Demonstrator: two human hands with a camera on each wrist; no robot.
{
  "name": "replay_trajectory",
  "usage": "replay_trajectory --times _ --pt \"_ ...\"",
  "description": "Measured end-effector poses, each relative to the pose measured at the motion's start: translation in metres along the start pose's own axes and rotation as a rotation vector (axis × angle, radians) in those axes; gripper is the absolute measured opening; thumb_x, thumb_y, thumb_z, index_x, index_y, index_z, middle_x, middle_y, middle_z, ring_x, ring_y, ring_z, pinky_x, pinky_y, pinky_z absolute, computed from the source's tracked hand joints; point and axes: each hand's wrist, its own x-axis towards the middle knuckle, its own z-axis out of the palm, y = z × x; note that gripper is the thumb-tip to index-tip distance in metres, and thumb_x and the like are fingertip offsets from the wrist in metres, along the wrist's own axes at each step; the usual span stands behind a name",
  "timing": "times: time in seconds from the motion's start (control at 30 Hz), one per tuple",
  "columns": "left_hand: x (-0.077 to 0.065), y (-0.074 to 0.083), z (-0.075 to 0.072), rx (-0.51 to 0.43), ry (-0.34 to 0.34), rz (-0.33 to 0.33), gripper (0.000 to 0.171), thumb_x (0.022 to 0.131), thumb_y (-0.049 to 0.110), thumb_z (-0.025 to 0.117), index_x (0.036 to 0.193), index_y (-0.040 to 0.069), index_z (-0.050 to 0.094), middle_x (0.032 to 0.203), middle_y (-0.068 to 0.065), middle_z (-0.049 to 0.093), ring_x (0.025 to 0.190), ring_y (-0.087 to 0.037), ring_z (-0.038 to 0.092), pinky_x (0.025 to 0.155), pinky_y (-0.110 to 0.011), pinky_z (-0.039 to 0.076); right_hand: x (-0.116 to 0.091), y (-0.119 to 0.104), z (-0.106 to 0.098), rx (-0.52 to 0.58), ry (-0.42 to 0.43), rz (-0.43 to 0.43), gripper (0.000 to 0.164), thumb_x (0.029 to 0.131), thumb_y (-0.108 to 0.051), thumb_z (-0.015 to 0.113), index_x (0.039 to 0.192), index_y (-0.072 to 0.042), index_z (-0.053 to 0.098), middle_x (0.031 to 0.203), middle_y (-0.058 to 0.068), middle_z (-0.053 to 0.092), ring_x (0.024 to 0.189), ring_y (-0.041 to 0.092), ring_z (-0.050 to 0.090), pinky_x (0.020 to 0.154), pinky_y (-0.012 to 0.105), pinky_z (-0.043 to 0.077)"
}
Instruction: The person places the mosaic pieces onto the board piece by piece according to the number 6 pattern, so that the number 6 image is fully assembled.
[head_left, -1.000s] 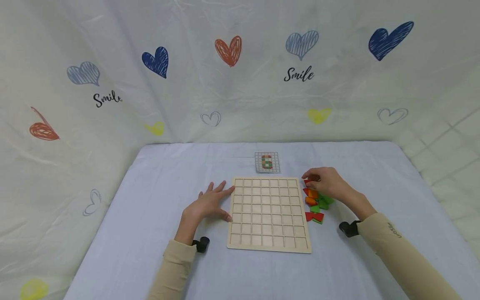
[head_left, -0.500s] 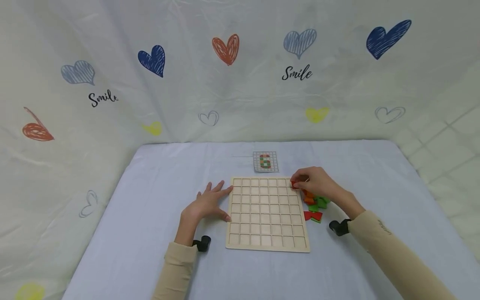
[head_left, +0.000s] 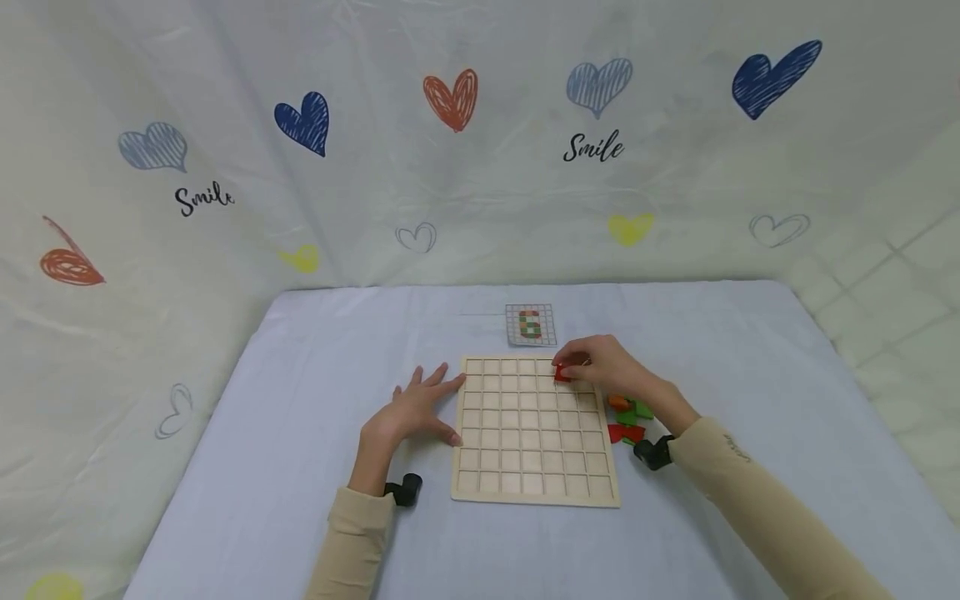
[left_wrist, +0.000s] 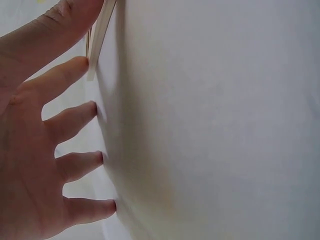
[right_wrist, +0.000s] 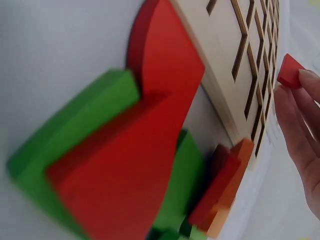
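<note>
The left hand (head_left: 408,414) spreads wide, thumb and forefinger against the left edge of the grooved wooden board (head_left: 531,439). Over its far right corner, the right hand (head_left: 603,364) pinches 1 smooth red block (head_left: 561,374). Glossy coloured pieces (right_wrist: 120,172) crowd the right edge.

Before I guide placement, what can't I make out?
Head: exact cells on the printed card, too small.
Head: far right corner of the board, behind the right hand.
Right wrist: full outline of a green piece, overlapped by a red piece.
Left wrist: thumb tip of the left hand, past top edge.
</note>
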Motion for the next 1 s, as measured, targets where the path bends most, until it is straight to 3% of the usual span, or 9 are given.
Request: replay_trajectory --times 0.57,1.0 --pt "0.001 0.001 0.004 0.007 0.008 0.005 0.104 0.073 0.033 0.094 0.16 0.027 0.039 0.173 -0.007 0.017 0.159 -0.045 0.002 0.12 -0.075 0.008 0.016 -0.011 0.019 -0.039 -0.062 -0.007 0.016 0.096 -0.005 0.069 0.107 -0.005 0.081 0.109 0.009 0.078 0.104 0.027 0.068 0.093 0.046 0.057" --pt "0.0 -0.002 0.002 -0.004 0.017 0.001 0.103 0.072 0.033 0.094 0.16 0.028 0.04 0.173 -0.006 0.016 0.159 -0.044 0.0 0.12 -0.075 0.007 0.018 -0.018 0.027 -0.084 -0.02 -0.059 0.017 0.092 -0.001 0.072 0.107 0.0 0.079 0.1 0.009 0.075 0.092 0.023 0.069 0.081 0.039 0.06"
